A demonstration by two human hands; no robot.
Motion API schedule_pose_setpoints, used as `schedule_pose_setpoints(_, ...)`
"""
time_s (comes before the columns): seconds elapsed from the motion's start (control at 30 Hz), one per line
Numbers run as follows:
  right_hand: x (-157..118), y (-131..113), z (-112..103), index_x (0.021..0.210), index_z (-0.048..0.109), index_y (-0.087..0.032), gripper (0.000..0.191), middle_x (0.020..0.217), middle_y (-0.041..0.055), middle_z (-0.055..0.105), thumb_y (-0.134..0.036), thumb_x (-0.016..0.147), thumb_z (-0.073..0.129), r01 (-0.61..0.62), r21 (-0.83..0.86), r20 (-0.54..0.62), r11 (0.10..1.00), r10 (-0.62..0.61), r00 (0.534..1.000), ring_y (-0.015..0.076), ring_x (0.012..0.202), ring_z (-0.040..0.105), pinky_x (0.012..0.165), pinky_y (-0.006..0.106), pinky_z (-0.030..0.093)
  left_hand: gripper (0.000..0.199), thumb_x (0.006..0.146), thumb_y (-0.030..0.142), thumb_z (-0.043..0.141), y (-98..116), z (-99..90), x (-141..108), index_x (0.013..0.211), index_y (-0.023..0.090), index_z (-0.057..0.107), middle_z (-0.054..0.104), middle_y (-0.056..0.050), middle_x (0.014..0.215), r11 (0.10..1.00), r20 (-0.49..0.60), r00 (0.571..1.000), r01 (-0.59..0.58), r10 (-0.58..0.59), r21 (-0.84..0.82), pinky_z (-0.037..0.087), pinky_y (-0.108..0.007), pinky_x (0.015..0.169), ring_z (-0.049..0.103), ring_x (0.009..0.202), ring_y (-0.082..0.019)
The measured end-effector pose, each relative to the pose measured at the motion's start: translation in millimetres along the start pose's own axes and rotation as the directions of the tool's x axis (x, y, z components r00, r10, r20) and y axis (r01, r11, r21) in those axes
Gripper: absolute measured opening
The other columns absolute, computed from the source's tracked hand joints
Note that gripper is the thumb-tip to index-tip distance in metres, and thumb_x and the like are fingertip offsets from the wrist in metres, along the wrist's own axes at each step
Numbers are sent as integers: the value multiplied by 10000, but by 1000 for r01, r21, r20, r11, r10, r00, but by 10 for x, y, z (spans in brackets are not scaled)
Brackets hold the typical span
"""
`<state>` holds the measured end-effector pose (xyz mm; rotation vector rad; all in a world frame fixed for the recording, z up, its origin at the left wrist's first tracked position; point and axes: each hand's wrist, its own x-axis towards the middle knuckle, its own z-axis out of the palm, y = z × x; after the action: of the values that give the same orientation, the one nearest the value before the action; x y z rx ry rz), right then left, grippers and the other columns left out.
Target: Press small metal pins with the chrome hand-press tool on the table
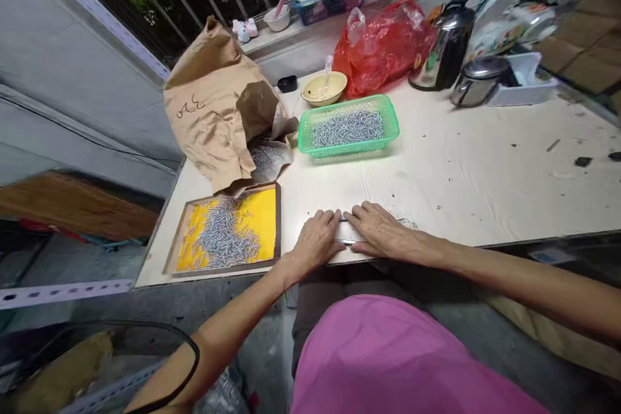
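Near the front edge of the table, a small metal frame [345,231] lies between my two hands. My left hand [317,236] grips its left end, fingers bent over it and thumb at the near side. My right hand [377,229] holds the right end in the same way. To the left, a shallow tray [278,220] with a yellow bottom holds a heap of small metal pins [226,236]. Beyond my hands, a green plastic basket [349,150] contains many similar small metal pieces [347,128].
An open brown paper bag [213,110] with more pins stands behind the tray. Along the back are a cream bowl [324,88], a red plastic bag [383,48], a metal kettle [446,45] and a lidded metal pot [480,81]. The table's front edge [509,244] runs close below my forearms.
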<state>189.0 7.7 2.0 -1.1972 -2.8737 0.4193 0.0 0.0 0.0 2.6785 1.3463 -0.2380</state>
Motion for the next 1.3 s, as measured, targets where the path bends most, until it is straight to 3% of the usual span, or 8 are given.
schedule_pose_setpoints(0.17,110,41,49,1128,560,-116,388,1066,125,562,-314,810,660,-60,-19,-49,998,59,997,257,962,494,800,339,379,472,783,422,659,-90,-27,73,1152,161,523,566,-91,1050,997,-13,998,60,-60,-49,450,-378,814,498,992,-254)
schedule_pose_setpoints(0.33,344,145,-8,924,621,-140,149,951,89,596,-273,863,595,13,-79,-8,997,-14,1000,220,917,523,793,338,330,340,803,403,645,-104,27,103,1038,166,578,576,-74,1004,976,-86,977,186,-197,-113,440,-350,786,508,960,-236)
schedule_pose_setpoints(0.53,485,160,8,825,622,-157,206,835,59,614,-214,932,455,49,-88,47,995,-45,998,184,793,531,769,340,314,187,853,340,590,-126,20,174,920,168,614,602,-57,929,961,-58,970,224,-236,-160,441,-331,776,523,918,-216)
schedule_pose_setpoints(0.67,494,180,-66,908,628,-142,156,932,84,614,-252,906,517,42,-110,39,993,-38,999,206,865,535,767,336,330,261,831,360,615,-160,8,171,1002,162,608,604,-75,975,961,-79,966,234,-247,-146,464,-363,806,530,961,-241)
schedule_pose_setpoints(0.83,475,361,-151,1031,613,-137,429,997,110,589,-494,796,645,98,-12,40,995,-98,994,230,888,533,719,311,352,424,852,275,585,53,168,-48,1237,134,479,508,-157,1301,951,-244,931,219,-271,-218,438,-442,967,468,1206,-285)
schedule_pose_setpoints(1.03,592,457,2,934,646,-157,204,946,96,610,-295,920,497,45,-44,-92,998,-49,995,211,901,513,735,309,314,488,883,352,547,461,417,-222,1318,164,428,452,-150,1410,939,-320,928,81,-193,-333,328,-500,1090,313,1375,-291)
schedule_pose_setpoints(1.2,880,517,-17,901,666,-195,208,932,64,645,-321,922,502,53,-122,-108,991,-66,992,217,913,488,747,339,263,494,882,451,522,481,426,-225,1296,188,462,517,-113,1359,917,-305,934,53,-185,-395,260,-506,1122,366,1346,-269)
schedule_pose_setpoints(1.3,979,348,-101,913,672,-192,183,929,72,645,-267,914,505,76,-136,-93,988,-89,992,217,905,475,722,336,253,506,884,447,520,447,430,-231,1309,183,450,497,-116,1375,918,-321,932,27,-166,-397,242,-503,1128,340,1359,-271)
